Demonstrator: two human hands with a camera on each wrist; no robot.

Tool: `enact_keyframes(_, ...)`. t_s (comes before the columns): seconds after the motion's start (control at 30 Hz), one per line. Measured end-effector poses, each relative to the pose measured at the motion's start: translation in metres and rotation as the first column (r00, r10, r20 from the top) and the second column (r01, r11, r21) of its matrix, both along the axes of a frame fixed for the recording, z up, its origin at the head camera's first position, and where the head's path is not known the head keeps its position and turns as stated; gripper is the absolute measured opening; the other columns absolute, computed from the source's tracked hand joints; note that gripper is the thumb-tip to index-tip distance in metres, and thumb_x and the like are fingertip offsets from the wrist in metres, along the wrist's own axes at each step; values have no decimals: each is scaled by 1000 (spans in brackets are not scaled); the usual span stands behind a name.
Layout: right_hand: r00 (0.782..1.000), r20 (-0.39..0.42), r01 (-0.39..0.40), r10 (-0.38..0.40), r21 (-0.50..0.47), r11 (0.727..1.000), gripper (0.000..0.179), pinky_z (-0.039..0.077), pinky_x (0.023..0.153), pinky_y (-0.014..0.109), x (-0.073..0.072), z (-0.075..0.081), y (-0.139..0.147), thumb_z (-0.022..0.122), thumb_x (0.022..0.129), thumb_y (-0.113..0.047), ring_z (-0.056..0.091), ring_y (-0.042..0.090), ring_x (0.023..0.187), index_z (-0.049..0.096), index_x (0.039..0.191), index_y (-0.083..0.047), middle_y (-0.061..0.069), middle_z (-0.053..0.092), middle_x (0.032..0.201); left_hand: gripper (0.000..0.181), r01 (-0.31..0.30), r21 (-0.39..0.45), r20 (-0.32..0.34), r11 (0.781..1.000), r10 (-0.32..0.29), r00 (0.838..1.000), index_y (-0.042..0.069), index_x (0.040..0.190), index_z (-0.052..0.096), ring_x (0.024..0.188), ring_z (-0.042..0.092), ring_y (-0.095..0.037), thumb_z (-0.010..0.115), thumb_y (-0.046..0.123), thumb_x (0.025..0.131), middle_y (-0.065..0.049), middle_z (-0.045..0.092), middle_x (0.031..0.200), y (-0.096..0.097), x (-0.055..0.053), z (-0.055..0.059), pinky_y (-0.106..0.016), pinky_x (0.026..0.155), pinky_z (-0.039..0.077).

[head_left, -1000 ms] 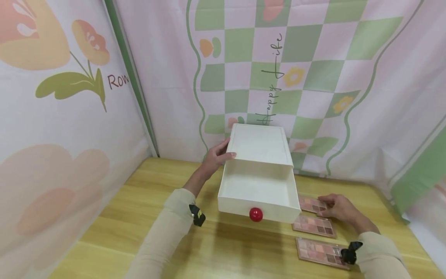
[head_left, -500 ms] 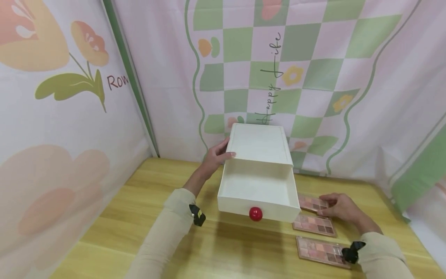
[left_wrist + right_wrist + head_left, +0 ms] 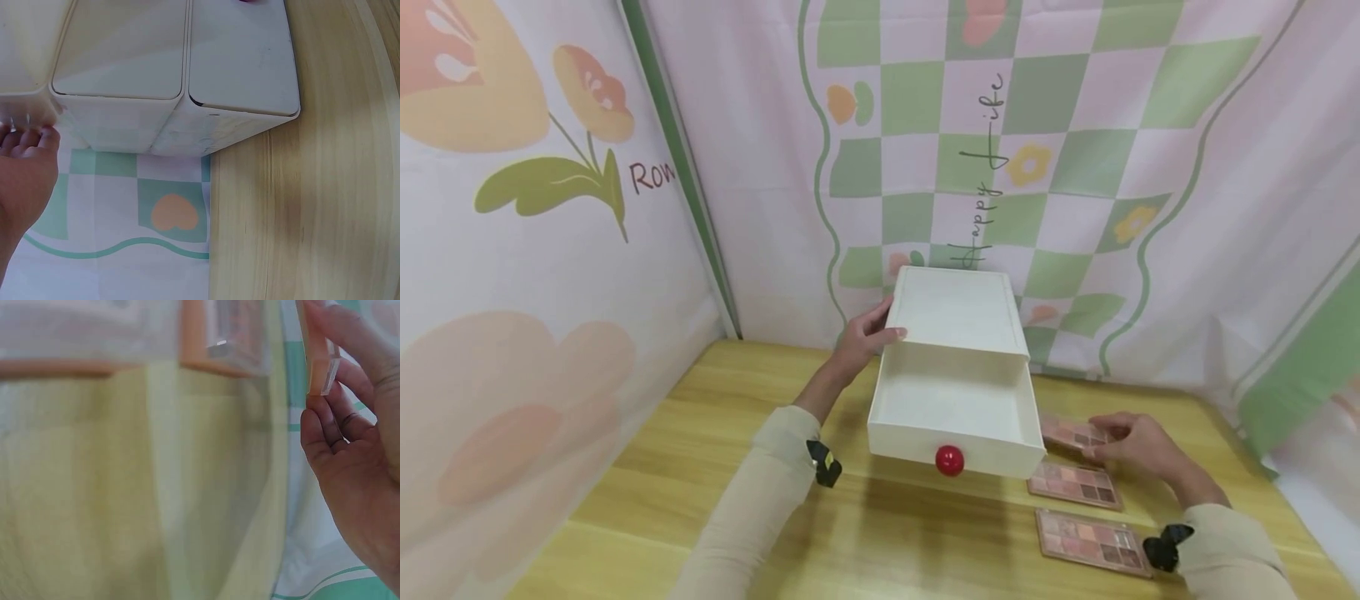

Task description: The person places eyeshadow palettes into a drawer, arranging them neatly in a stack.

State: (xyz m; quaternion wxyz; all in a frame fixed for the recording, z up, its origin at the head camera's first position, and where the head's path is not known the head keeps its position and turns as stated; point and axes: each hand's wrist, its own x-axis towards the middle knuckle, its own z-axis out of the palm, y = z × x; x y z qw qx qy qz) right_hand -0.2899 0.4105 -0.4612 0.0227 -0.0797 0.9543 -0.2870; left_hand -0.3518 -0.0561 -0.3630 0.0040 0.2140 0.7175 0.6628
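A white drawer cabinet (image 3: 955, 308) stands against the back cloth, its top drawer (image 3: 955, 404) pulled out by a red knob (image 3: 950, 460) side, with bare inside walls showing. My left hand (image 3: 865, 337) grips the cabinet's upper left side, thumb over the top edge; the left wrist view shows the curled fingers (image 3: 28, 140) at that side. To the right of the drawer, my right hand (image 3: 1138, 450) pinches the right end of the farthest eyeshadow palette (image 3: 1066, 433). In the right wrist view this palette (image 3: 320, 362) sits between thumb and fingers.
Two more eyeshadow palettes, a middle one (image 3: 1075, 485) and a near one (image 3: 1093, 542), lie on the wooden table (image 3: 685, 483) right of the drawer. Below the open drawer, the cabinet has closed lower drawers (image 3: 244, 56). Patterned cloth (image 3: 775, 208) hangs behind and at the sides.
My right hand has shifted slightly right, and the far palette in it now looks tilted. The left hand, cabinet and pulled-out drawer stay where they were.
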Motion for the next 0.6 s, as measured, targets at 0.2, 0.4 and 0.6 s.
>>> enact_keyframes(0.2,998,-56,-23,21,-22,999,67,53,76,19,3,13,-9,85,80,-34,63,49,115,64,129,7,34,64,130,75,0,-8,-4,1000,0,1000,6,160,27,153,37,-32,61,17,94,-16,31,167,-1,0,0,-45,124,38)
enact_keyframes(0.4,995,-101,-17,15,-26,1000,64,52,77,16,7,25,-18,87,78,-29,67,38,108,66,126,7,33,67,126,75,26,-2,-2,1000,-26,1000,8,160,26,154,35,-32,61,18,95,-15,29,168,-2,-1,0,-46,123,38)
enact_keyframes(0.6,992,-124,-23,17,-44,999,61,50,78,12,14,36,-17,86,79,-27,61,2,99,66,127,5,31,67,127,75,38,2,3,999,-38,999,8,161,25,154,34,-32,61,18,95,-14,28,168,-1,0,0,-46,124,37)
